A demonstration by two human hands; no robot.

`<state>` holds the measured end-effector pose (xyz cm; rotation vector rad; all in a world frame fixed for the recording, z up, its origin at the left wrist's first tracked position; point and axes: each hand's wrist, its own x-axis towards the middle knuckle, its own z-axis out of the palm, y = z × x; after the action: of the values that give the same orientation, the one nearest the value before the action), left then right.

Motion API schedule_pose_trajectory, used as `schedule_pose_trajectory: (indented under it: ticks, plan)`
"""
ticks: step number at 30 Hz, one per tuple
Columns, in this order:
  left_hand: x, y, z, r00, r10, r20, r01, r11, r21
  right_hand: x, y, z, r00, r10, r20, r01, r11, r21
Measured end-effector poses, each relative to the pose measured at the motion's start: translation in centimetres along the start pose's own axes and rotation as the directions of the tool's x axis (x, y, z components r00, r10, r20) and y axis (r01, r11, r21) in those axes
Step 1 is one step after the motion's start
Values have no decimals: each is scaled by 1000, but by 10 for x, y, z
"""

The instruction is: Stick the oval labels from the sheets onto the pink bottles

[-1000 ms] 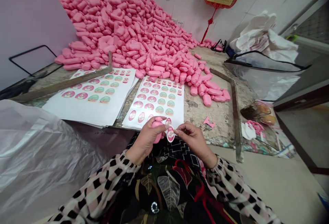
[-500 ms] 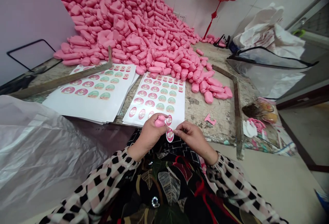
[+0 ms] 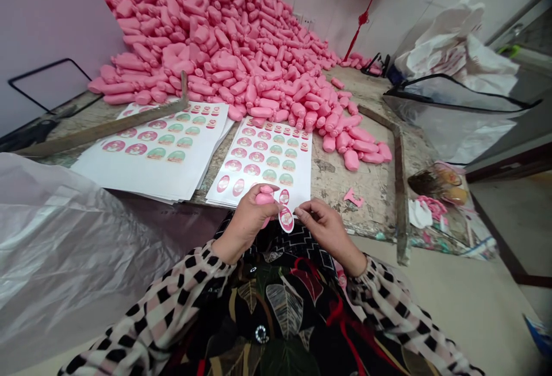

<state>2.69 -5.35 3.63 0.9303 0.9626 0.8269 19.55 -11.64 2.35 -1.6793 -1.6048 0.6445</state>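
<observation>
My left hand (image 3: 246,219) is wrapped round a small pink plastic bottle (image 3: 264,198). Its thumb reaches to the left edge of an oval pink-and-white sticker (image 3: 286,220), which sticks out to the right of the bottle. Close by the sticker's right edge is my right hand (image 3: 326,226), fingers curled and thumb and forefinger tips together; whether anything is between them is too small to tell. Just beyond the hands lies a stack of sticker sheets (image 3: 269,152) with pink and green ovals; one oval (image 3: 284,196) shows just above the held sticker.
A large heap of pink bottles (image 3: 224,48) covers the back of the worn table. Another stack of sheets (image 3: 150,160) lies left under a wooden strip (image 3: 103,129). A pink scrap (image 3: 353,197), a wooden rail (image 3: 402,192), a brush (image 3: 425,181) and plastic bags (image 3: 457,106) are rightward.
My right fingertips have come slightly away from the sticker's right edge. The bottle has turned a little in my left hand. The view has shifted slightly downward.
</observation>
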Motion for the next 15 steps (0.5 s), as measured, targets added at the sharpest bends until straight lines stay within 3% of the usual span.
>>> schedule_pose_trajectory:
  ticks: [8,15]
  plan:
    - [0,-5,1,998,56,-15,-54,994,92,0,4,8,999,21,25,-23,998,66]
    - [-4,-7,1,958,285,28,-279,910,307,0,4,7,999,28,47,-31,998,51]
